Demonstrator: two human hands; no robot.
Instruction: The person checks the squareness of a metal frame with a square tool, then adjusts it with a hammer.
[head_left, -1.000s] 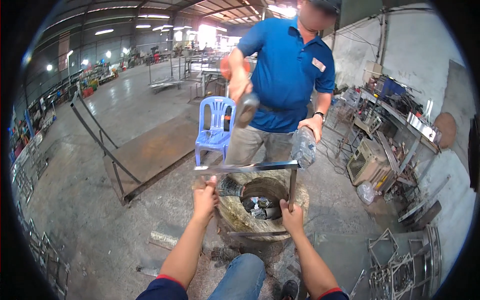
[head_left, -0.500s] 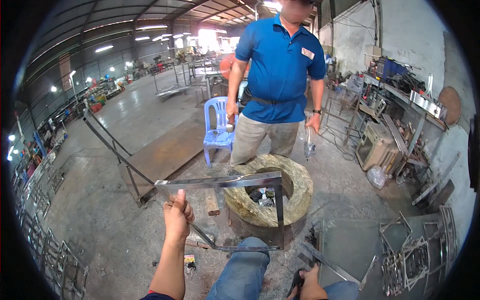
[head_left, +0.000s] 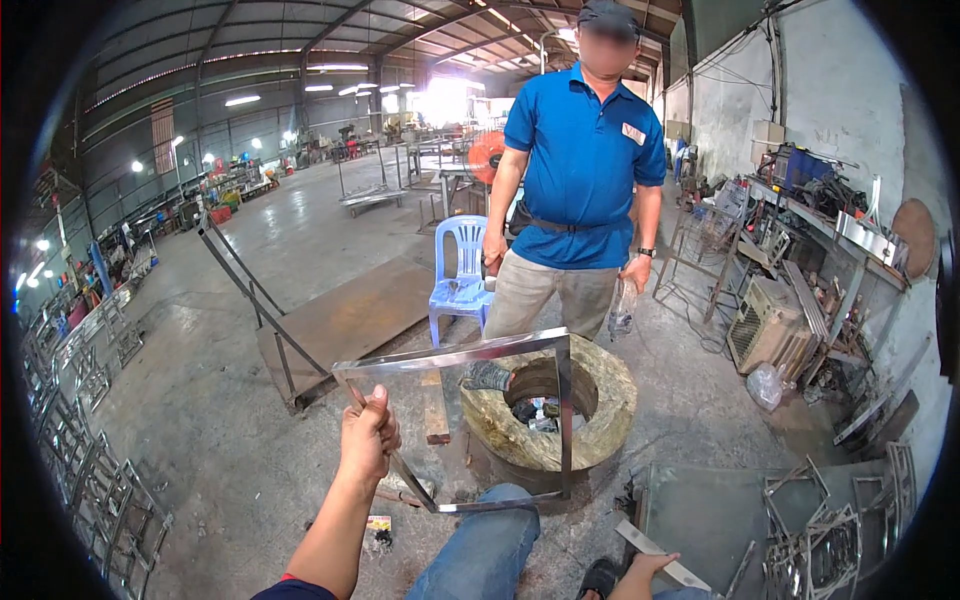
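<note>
My left hand is closed around the left side of a shiny rectangular metal frame, thumb up. The frame stands tilted in front of me, its lower bar against my jeans-clad knee. At the lower right my right hand is closed over a flat metal bar, close to my sandalled foot; part of its grip is hidden. Behind the frame stands a round, hollow stone-like ring with litter inside. A dark glove lies on its rim.
A person in a blue shirt stands beyond the ring, with a hammer-like tool and a clear bag or bottle in the hands. Behind are a blue plastic chair and a metal plate. Small metal frames lie on a sheet at right.
My view has tilted up and shifted left. The metal frame's upper left corner has swung slightly, still in my left hand. My right hand and the flat bar have moved lower and right.
</note>
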